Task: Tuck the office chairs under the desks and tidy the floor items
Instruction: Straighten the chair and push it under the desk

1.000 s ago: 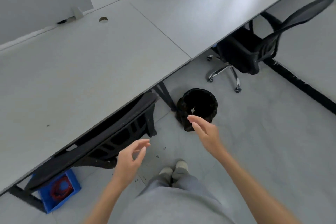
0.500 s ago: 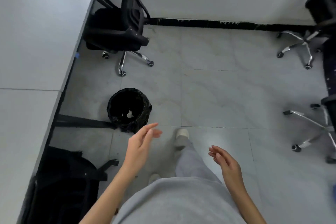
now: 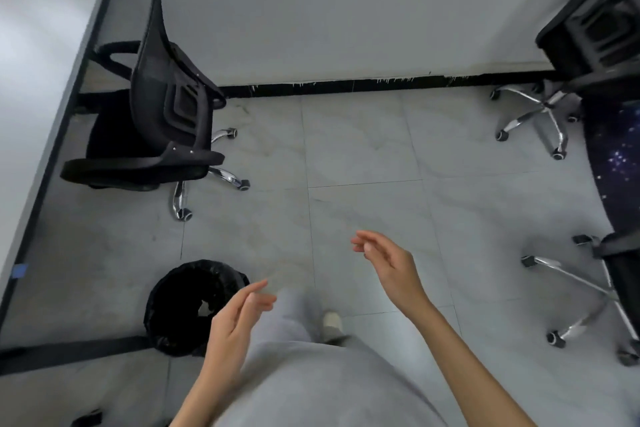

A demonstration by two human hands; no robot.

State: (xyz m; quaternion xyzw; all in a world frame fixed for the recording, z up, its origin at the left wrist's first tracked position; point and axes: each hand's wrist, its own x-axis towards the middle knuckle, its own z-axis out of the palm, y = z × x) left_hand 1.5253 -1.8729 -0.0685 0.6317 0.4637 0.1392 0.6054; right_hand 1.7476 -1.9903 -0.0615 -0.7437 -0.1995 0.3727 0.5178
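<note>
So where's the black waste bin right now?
In the head view the black waste bin stands on the floor at lower left, just past the person's left hand and near the desk edge, nearer than the black office chair.

Grey trousers, 1 pale shoe, bare sleeveless forearms.

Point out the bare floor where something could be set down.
Widest bare patch: the tiles between the left office chair, the black baseboard and the chrome chair bases on the right. A smaller patch lies between the bin and that left chair. The right edge is crowded with chair legs.
</note>
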